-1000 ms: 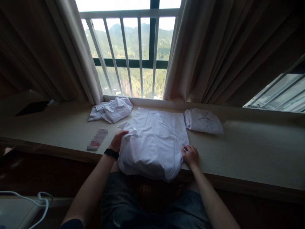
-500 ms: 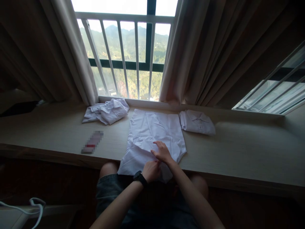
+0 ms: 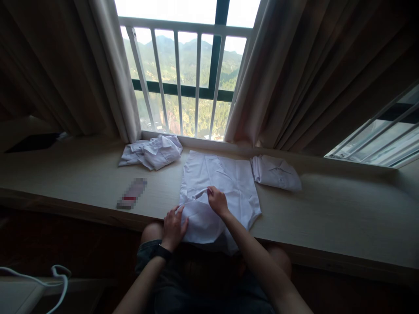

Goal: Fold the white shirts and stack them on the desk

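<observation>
A white shirt (image 3: 225, 179) lies spread on the ledge before me, its near end hanging over the front edge toward my lap. My right hand (image 3: 217, 200) pinches a fold of its cloth near the middle and lifts it slightly. On the shirt's near left edge rests my left hand (image 3: 174, 224), fingers apart; a dark watch (image 3: 163, 252) is on that wrist. To the right of the spread shirt sits a folded white shirt (image 3: 276, 173). A crumpled heap of white cloth (image 3: 153, 151) lies at the back left.
The pale wooden ledge (image 3: 334, 218) runs beneath a barred window (image 3: 186, 83) between heavy curtains (image 3: 278, 69). A blurred-out flat object (image 3: 132, 194) lies left of the shirt. A dark flat thing (image 3: 32, 142) is at far left. A white cable (image 3: 62, 283) curls at lower left.
My left hand has moved left, from the shirt's near middle to its left edge, and opened. My right hand has closed on a fold of the shirt and raised it. The view has shifted slightly.
</observation>
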Available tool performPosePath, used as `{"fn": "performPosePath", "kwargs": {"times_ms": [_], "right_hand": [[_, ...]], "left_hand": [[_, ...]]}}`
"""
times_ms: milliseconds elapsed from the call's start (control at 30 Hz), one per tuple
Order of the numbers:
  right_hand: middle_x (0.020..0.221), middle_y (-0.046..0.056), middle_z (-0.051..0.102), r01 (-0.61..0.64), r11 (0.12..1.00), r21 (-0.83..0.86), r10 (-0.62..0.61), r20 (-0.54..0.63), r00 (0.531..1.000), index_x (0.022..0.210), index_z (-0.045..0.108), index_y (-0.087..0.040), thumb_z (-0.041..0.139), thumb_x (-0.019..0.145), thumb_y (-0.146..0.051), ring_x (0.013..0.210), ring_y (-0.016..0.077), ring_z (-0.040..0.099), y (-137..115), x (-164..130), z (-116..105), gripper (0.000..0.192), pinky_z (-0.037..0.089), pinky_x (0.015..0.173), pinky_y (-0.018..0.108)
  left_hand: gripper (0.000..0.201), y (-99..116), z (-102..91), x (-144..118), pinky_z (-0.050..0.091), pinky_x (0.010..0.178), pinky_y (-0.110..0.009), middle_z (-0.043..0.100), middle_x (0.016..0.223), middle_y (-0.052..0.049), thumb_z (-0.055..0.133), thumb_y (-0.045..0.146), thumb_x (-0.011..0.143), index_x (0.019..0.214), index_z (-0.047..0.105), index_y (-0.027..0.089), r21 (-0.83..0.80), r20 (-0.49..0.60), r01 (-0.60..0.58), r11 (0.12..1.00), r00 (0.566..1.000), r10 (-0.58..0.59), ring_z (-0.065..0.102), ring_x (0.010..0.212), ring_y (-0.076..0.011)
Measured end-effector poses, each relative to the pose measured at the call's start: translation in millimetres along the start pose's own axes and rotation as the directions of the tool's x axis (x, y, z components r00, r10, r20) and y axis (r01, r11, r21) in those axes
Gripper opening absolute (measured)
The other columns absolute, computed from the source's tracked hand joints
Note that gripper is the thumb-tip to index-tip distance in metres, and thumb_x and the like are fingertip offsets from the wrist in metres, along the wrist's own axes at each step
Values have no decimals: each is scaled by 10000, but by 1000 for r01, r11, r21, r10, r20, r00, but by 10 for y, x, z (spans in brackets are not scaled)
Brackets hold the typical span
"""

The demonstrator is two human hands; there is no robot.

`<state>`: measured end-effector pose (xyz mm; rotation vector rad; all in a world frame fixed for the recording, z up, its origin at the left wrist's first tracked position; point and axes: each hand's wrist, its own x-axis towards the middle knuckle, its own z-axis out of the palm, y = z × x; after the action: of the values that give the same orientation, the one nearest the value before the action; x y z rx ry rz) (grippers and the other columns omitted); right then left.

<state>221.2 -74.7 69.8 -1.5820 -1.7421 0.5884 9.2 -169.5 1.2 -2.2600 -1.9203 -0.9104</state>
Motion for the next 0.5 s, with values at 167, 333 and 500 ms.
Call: {"fn": "performPosePath", "kwargs": {"times_ms": [167,333,500], "right_hand": [[873,58,709,-28,481,876,128,-38,991,912,664,-179,567,830,-369,887,235,647,-236,446,-542,228,539,845,383],[796,42,698,-21,176,984,245,-23,969,905,669,-196,597,829,-247,886,218,679,-268,788,-1225,117,591,842,400],[791,-2,707,115,224,968,318,-184,930,900,667,-219,589,889,-287,838,157,695,20,990,-1739,104,613,796,313]], "left_hand": [[442,-276,31,121,476,922,-407,651,1093,-125,510,421,946,1300,529,157,-43,75,146,988,987,-142,611,1026,-270],[312,-318,-25,171,456,842,-334,677,957,-91,388,410,997,964,598,182,-137,256,239,961,946,-198,634,924,-230],[286,-283,-45,204,426,769,-310,694,917,-89,355,384,1010,975,561,188,-100,247,432,896,884,-398,647,872,-226]]}}
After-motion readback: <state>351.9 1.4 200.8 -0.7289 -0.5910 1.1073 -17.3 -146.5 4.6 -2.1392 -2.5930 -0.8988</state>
